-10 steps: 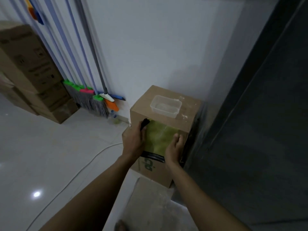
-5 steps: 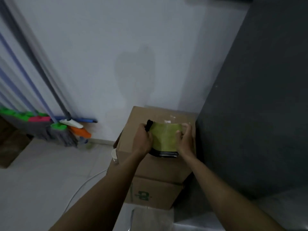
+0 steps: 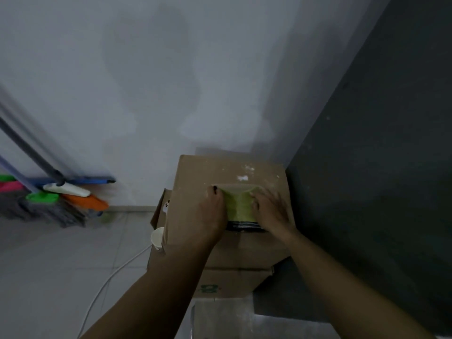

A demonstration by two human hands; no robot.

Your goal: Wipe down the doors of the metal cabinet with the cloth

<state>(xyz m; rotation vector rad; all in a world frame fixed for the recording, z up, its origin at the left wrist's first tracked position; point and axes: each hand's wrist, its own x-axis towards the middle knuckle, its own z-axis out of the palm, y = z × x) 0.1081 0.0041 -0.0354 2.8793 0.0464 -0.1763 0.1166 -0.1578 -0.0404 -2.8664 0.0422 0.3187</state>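
We've got both hands on the cloth (image 3: pixel 238 204), a yellow-green folded piece w/ a dark band at its near edge, pressed flat atop the cardboard box (image 3: pixel 195 177). Left hand (image 3: pixel 208 211) pinches its left edge, thumb and fingers closed on it; right hand (image 3: pixel 271 211) pins the right edge, fingers curled over. The metal cabinet (image 3: pixel 379 179) stands just right of the grip, dark, matte, smooth-sided, w/ no door seam visible from here.

Risks, as we judge them: the cloth looks thin and limp, so a one-sided lift may let it unfold or drop. White dust specks just beyond the grip on the box top could transfer and smear the doors. A paper cup (image 3: pixel 157 238) sits below-left of the grip; a careless elbow could knock it.
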